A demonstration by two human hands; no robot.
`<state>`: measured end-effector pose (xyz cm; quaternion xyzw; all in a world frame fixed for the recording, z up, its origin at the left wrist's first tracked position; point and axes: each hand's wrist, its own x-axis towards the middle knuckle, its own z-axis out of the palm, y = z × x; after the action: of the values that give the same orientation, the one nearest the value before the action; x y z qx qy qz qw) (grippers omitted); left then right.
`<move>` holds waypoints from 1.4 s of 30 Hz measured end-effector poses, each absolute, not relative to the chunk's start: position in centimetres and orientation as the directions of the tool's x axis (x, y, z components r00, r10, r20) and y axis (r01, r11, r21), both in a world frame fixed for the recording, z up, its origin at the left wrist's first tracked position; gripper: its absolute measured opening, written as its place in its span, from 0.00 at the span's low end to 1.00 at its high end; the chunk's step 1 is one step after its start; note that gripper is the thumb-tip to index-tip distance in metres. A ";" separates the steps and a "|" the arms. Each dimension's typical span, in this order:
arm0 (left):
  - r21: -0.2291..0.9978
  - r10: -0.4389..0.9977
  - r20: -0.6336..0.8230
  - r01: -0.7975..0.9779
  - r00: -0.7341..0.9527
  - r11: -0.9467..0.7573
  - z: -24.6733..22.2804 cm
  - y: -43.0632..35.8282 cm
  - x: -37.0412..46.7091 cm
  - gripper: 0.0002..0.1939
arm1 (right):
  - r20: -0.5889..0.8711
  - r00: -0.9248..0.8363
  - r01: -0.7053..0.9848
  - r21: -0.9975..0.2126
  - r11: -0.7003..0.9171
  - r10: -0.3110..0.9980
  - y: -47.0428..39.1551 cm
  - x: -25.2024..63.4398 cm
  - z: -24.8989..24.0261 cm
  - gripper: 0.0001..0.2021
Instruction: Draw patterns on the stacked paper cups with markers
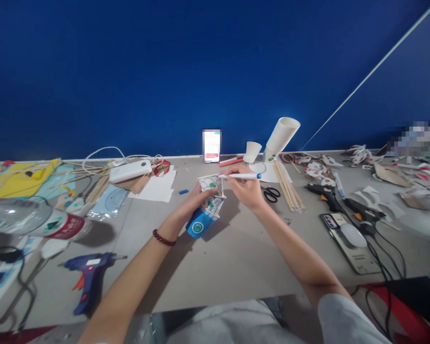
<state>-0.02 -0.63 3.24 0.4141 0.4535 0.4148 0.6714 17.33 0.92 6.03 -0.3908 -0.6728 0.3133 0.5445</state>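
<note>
My left hand [192,203] grips a decorated paper cup [205,210] with a blue base and a green-and-white pattern, tilted with its mouth toward the far wall. My right hand [246,188] holds a white pen with a blue end [241,176] level across the cup's rim, its tip at the cup's mouth. Both hands are raised a little over the middle of the grey table [236,258]. A dark red bead bracelet [163,238] circles my left wrist.
A blue glue gun [89,267] lies front left beside a plastic bottle [39,222]. Black scissors [271,193], wooden sticks [288,191], a stack of white cups [281,136] and a phone [211,145] lie beyond my hands. A black glue gun [326,193] and tablet [349,239] are at right.
</note>
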 end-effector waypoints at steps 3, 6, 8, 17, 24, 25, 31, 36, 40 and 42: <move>0.933 0.933 -0.265 -0.177 0.245 0.312 3.3 -0.6 0.0 0.32 | 0.502 -0.100 0.172 -0.842 0.512 0.859 0.9 17.3 6.0 0.05; 0.934 0.930 -0.269 -0.168 0.250 0.315 3.5 -0.6 0.0 0.32 | 0.511 -0.099 0.178 -0.835 0.520 0.854 0.9 17.3 6.1 0.06; 0.937 0.931 -0.267 -0.160 0.249 0.312 3.5 -0.6 -0.1 0.32 | 0.518 -0.098 0.187 -0.829 0.527 0.850 0.9 17.2 6.2 0.06; 0.934 0.930 -0.268 -0.167 0.252 0.315 3.3 -0.6 -0.2 0.30 | 0.502 -0.091 0.173 -0.842 0.510 0.860 0.8 17.3 6.1 0.06; 0.935 0.932 -0.267 -0.170 0.247 0.313 3.3 -0.6 -0.1 0.31 | 0.507 -0.098 0.177 -0.838 0.516 0.857 0.9 17.3 6.1 0.07; 0.933 0.931 -0.271 -0.171 0.246 0.316 3.3 -0.6 -0.1 0.31 | 0.501 -0.098 0.175 -0.842 0.511 0.860 0.9 17.3 6.1 0.07; 0.908 0.913 -0.269 -0.235 0.307 0.347 3.2 -0.5 -0.1 0.32 | 0.447 -0.087 0.052 -0.890 0.452 0.890 1.2 17.3 5.9 0.05; 0.859 0.886 -0.307 -0.300 0.349 0.416 3.1 -0.5 -0.3 0.30 | 0.419 -0.081 -0.015 -0.908 0.419 0.904 1.5 17.4 5.9 0.01; 0.828 0.867 -0.343 -0.319 0.362 0.461 3.1 -0.4 -0.4 0.26 | 0.426 -0.081 0.018 -0.903 0.429 0.901 1.5 17.4 5.7 0.00; 0.819 0.857 -0.351 -0.320 0.377 0.476 3.1 -0.4 -0.4 0.24 | 0.430 -0.085 0.035 -0.900 0.434 0.899 1.4 17.4 5.7 0.01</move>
<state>-0.38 -0.45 3.09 0.3345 0.4018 0.3877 0.7592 17.39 1.43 5.70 -0.3704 -0.6300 0.3819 0.5658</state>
